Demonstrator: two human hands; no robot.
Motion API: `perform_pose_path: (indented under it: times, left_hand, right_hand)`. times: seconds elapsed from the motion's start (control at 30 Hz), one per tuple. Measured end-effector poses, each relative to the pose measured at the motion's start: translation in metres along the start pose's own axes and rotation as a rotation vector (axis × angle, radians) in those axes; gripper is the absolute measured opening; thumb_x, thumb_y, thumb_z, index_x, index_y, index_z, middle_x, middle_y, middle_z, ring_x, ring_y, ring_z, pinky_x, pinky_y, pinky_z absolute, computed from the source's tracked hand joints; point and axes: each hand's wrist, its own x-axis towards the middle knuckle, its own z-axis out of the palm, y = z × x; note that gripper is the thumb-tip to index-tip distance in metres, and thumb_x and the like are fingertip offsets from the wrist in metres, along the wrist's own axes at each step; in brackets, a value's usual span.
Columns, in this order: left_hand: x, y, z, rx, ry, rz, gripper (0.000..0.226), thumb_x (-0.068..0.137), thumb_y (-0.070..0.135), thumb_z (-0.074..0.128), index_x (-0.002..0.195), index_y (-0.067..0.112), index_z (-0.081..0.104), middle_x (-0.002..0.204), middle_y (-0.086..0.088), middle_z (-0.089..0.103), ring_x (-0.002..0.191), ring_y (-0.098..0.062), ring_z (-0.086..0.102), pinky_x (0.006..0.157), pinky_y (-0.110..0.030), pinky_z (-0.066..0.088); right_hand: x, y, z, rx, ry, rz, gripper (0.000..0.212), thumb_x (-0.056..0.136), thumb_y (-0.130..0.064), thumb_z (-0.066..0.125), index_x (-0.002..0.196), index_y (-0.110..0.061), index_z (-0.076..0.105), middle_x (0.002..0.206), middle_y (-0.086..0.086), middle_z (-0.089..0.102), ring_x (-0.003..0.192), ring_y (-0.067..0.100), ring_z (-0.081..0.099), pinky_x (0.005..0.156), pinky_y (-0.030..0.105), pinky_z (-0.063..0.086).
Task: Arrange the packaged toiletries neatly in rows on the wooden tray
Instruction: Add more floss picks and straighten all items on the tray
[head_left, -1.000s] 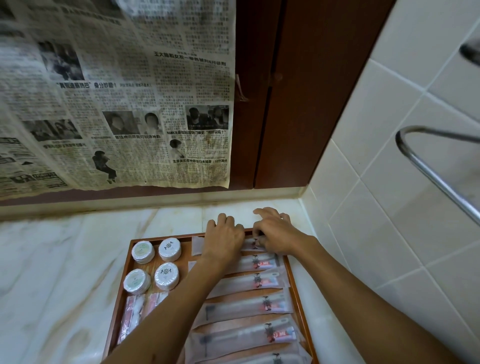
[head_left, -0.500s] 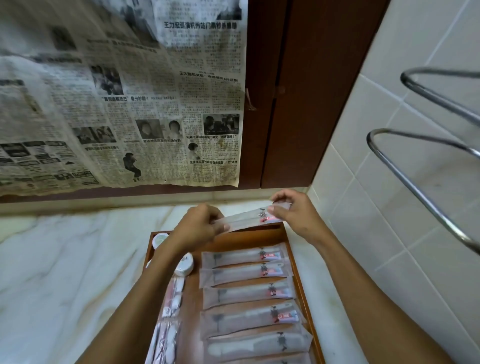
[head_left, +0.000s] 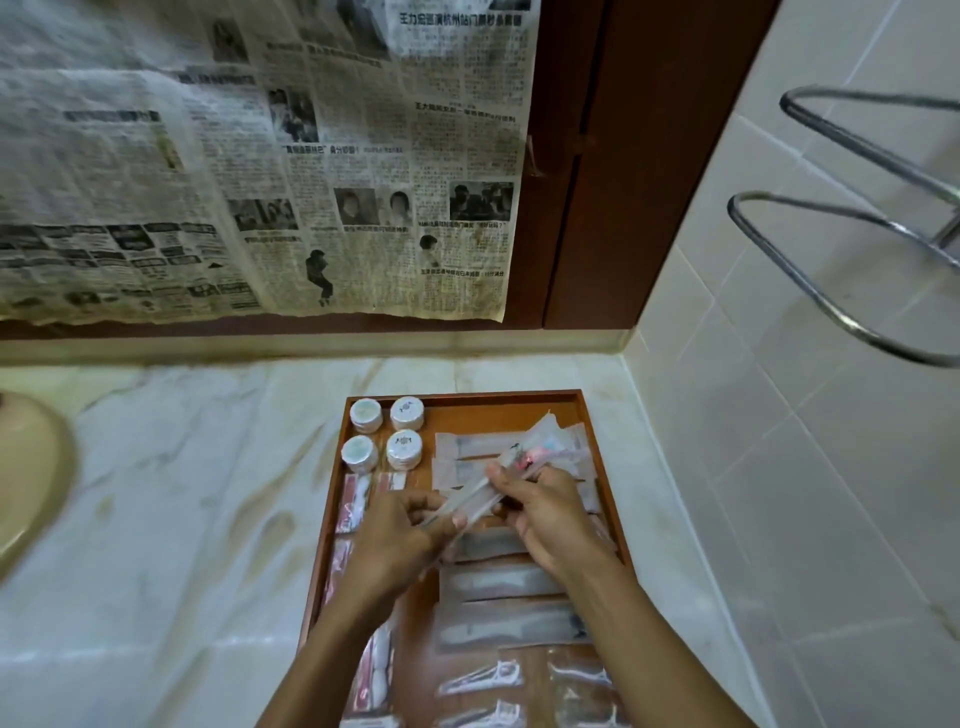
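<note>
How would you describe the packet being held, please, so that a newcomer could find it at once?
Start at the wooden tray on the marble counter, in the corner by the tiled wall. Over its right-hand column of long clear packets, the left hand and right hand hold one long clear packet. It alone is lifted and slanted, while the others lie flat in rows.

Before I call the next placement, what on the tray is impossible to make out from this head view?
- Long packets under the left hand and right hand: hidden by hands and forearms.
- Held packet: motion-blurred, print unreadable.
- Wooden tray near end: cut off by the bottom edge.
- Round tins: lid marks too small.
</note>
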Motion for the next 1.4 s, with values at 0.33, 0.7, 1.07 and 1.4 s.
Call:
perform_pose_path:
  times: [0.33, 0.7, 1.07, 1.4]
  left_hand:
    - [-0.044, -0.018, -0.009, -0.125, 0.003, -0.14, 0.017, 0.087, 0.006, 0.069, 0.089, -0.011, 0.064, 0.063, -0.022, 0.067, 0.045, -0.018, 0.058, 0.042, -0.024, 0.045]
    - [-0.038, -0.024, -0.034, -0.509, -0.011, -0.231, 0.027, 0.093, 0.009, 0.057, 0.073, 0.003, 0.075, 0.074, -0.022, 0.069, 0.061, -0.018, 0.068, 0.05, -0.02, 0.055]
    - [-0.026, -0.024, -0.017, -0.413, 0.121, -0.225, 0.011, 0.089, 0.006, 0.065, 0.083, 0.001, 0.073, 0.078, -0.023, 0.072, 0.057, -0.016, 0.066, 0.051, -0.021, 0.053]
    - [-0.022, -0.023, -0.02, -0.607, 0.073, -0.322, 0.018, 0.071, 0.014, 0.076, 0.084, 0.002, 0.077, 0.082, -0.022, 0.073, 0.058, -0.014, 0.068, 0.048, -0.018, 0.054]
  right_hand:
    - [-0.029, 0.03, 0.01, 0.155, 0.161, 0.022, 0.019, 0.074, -0.024, 0.075, 0.083, -0.008, 0.075, 0.084, 0.01, 0.072, 0.075, 0.019, 0.07, 0.063, 0.031, 0.055]
    - [-0.027, 0.012, -0.011, 0.181, 0.206, -0.052, 0.009, 0.087, -0.009, 0.067, 0.096, -0.006, 0.069, 0.09, 0.011, 0.07, 0.087, 0.022, 0.065, 0.066, 0.032, 0.054]
    - [-0.024, 0.015, -0.01, 0.196, 0.208, -0.052, 0.008, 0.087, -0.009, 0.066, 0.094, -0.009, 0.071, 0.093, 0.011, 0.072, 0.088, 0.022, 0.068, 0.072, 0.035, 0.055]
    - [-0.019, 0.011, -0.008, 0.115, 0.218, -0.045, 0.013, 0.086, -0.01, 0.068, 0.099, -0.012, 0.067, 0.094, 0.01, 0.073, 0.093, 0.024, 0.068, 0.072, 0.036, 0.055]
